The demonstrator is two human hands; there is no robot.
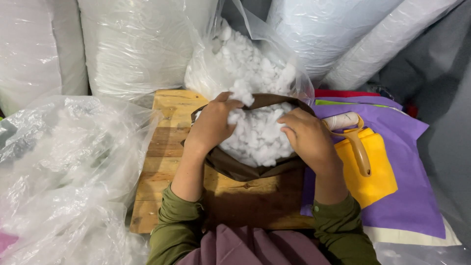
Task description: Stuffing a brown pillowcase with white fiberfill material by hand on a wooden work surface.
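We press white stuffing (255,137) deep into brown cover (235,169): left hand (212,123) pinching tuft, right hand (306,140) gripping rim at 3 o'clock; keep mouth wide.

stuffing (257,137): white, fluffy fibre in soft clumps, matt
brown cover (240,169): woven cloth, matt, smooth with soft folds
left hand (212,125): bare skin, fingers sunk in the fluffy clumps
right hand (305,137): bare skin, resting on the cloth edge and fibre
table (167,147): bare wooden planks, rough, visible grain and knots, unvarnished
clear bag (64,167): thin plastic film, glossy, crinkled
open bag (255,59): same clear, shiny plastic film, holding more white fibre
rolls (137,44): white padding wrapped in shiny plastic
purple sheet (412,196): felt-like cloth, matt, flat
yellow sheet (378,176): felt-like cloth, matt
lint roller (355,140): smooth tan plastic handle, slightly glossy; pale papery roll
sleeves (176,225): olive cloth, matt
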